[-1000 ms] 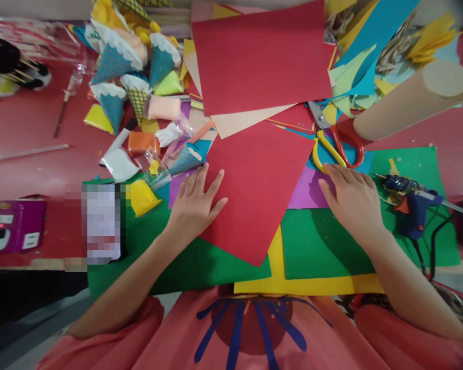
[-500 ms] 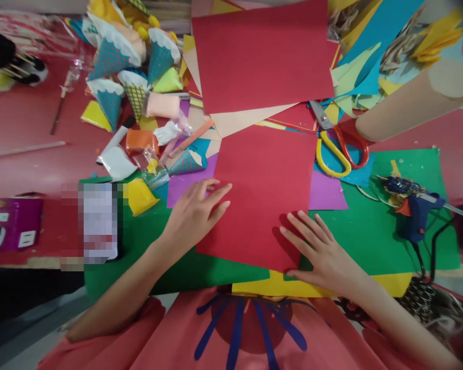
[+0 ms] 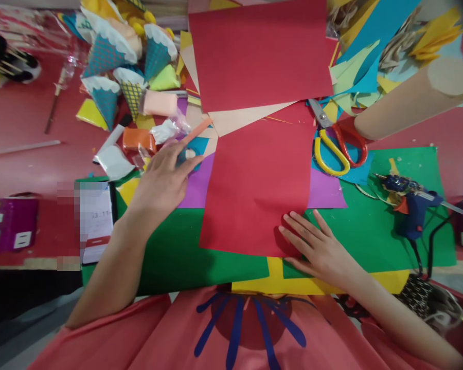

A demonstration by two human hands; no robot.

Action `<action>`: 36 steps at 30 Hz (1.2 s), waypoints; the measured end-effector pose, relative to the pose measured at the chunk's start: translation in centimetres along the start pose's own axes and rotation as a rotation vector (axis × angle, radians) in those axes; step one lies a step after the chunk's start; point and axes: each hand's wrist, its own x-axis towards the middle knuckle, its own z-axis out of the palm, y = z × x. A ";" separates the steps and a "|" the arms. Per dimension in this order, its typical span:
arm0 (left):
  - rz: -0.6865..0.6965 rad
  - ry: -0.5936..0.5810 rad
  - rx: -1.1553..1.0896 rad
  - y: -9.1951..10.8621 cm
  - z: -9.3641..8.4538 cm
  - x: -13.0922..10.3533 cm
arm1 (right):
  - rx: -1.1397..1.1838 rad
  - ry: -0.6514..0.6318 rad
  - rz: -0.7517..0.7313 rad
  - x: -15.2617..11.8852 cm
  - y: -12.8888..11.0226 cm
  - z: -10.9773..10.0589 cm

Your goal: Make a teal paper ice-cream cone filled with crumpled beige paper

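My left hand [image 3: 160,185] is over the small craft pieces left of the red sheet, its thumb stretched out apart from the fingers. Its fingertips touch or nearly touch the lower end of a peach-orange stick [image 3: 197,130]. A small blue cone lies mostly hidden under this hand. My right hand [image 3: 312,246] rests with spread fingers on the lower right corner of the red sheet [image 3: 258,185]. A second red sheet [image 3: 262,56] lies beyond it.
Scissors [image 3: 332,139] and a cardboard tube [image 3: 412,100] lie to the right, with a blue glue gun [image 3: 412,210] nearer. Paper cones [image 3: 108,54] and wrapped clay [image 3: 160,103] crowd the upper left. A phone [image 3: 96,221] lies at the left on green paper [image 3: 170,257].
My left hand has left the red sheet's left edge and moved up and left to the peach-orange stick. The sheet's lower edge has shifted slightly upward. My right hand has barely moved.
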 end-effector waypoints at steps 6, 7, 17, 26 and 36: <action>0.047 0.081 -0.109 0.7 0.2 -1.9 | 0.018 0.181 -0.116 -0.2 1.6 -2.0; 0.034 0.102 -0.114 0.6 0.3 -2.0 | 0.011 0.201 -0.114 -0.3 1.8 -2.4; 0.224 0.271 -0.178 1.7 0.1 -1.9 | -0.093 0.244 0.077 0.4 5.0 -1.1; 0.573 -0.105 -0.223 5.4 2.5 -4.8 | 0.217 0.321 0.256 0.0 4.6 0.4; -0.019 -0.247 -0.795 2.8 1.4 -3.0 | 0.439 0.245 0.231 -0.1 4.6 -1.2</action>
